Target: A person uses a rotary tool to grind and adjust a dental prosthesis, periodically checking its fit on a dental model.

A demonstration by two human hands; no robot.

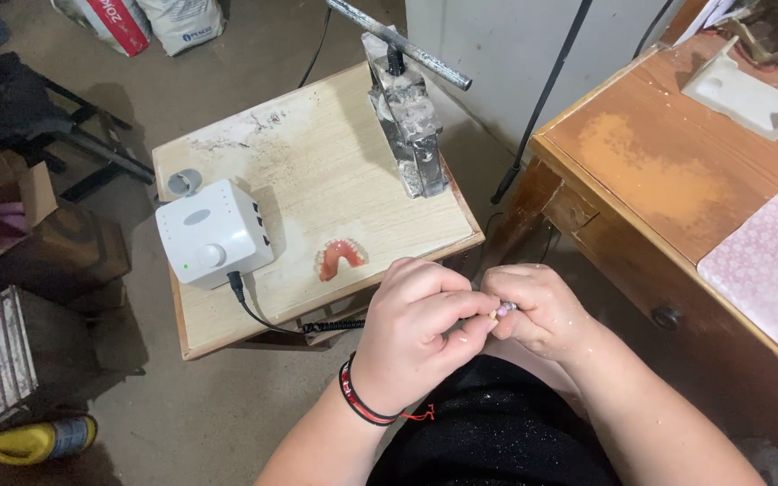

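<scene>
Pinching a small pinkish piece (502,310) between the fingertips of both hands, the person is working just above the lap. The left hand (411,333) is curling closed around what looks like a slim handpiece, mostly hidden inside the fist, and a coiled black cable (330,326) is running away from that hand toward the white control box (213,232). The right hand (538,310) is closing tightly on the small piece, with a bit of metal showing at the fingertips; what exactly the piece is cannot be told at this size. White specks are clinging to both hands, which suggests, as a judgement, that the shaping is already under way and not finished.

Just beyond the left hand's knuckles, a pink denture with a row of pale teeth (341,258) is lying on the small wooden bench (317,162), apart from both hands and seemingly waiting. Farther from the hands, a dusty metal press with a bar handle (407,126) is standing at the bench's far edge. Off past the right hand, a larger brown bench (641,171) is carrying a white moulded tray (745,90).
</scene>
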